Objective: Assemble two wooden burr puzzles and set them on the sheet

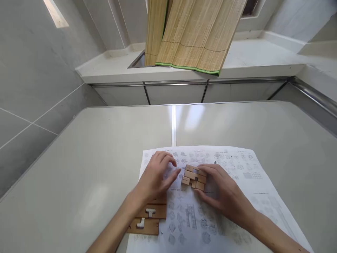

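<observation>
The wooden puzzle [194, 177] sits on the printed sheet [237, 182] on the table [79, 168], and I see my right hand [223, 191] closed around its right side. My left hand [158, 175] rests just beside it, fingers loosely curled on the paper, above loose wooden pieces [149, 218].

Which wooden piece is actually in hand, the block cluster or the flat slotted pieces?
The block cluster, gripped by the right hand over the printed sheet. The flat slotted pieces lie under the left wrist, ungripped.
</observation>
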Available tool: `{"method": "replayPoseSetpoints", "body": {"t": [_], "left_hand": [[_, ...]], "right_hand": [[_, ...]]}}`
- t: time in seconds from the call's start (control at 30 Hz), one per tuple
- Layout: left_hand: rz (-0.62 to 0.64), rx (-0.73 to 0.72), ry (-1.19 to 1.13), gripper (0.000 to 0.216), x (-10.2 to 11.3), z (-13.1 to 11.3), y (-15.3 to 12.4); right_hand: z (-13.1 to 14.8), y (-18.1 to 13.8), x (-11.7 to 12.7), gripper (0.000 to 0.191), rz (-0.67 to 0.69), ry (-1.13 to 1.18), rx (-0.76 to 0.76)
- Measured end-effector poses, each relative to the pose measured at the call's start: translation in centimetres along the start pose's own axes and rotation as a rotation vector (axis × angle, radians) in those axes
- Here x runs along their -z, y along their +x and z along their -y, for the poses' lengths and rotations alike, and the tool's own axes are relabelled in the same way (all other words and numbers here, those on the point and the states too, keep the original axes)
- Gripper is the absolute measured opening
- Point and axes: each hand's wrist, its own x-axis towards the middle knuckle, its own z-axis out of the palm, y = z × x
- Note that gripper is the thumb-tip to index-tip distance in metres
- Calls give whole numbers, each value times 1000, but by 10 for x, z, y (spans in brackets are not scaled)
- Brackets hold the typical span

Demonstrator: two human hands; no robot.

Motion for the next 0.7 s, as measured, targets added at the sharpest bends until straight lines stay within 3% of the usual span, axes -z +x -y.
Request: {"method": "replayPoseSetpoints", "body": {"t": [0.37, 0.53, 0.7], "left_hand": [[98, -169, 128, 25, -13, -3, -8], [92, -188, 118, 27, -13, -2, -8], [103, -221, 130, 27, -13, -1, -8]], "right_hand": [[-1, 1, 6, 51, 46, 94, -178], [-2, 3, 7, 23, 9, 147, -194], [-1, 3, 9, 17, -51, 235, -299]]}}
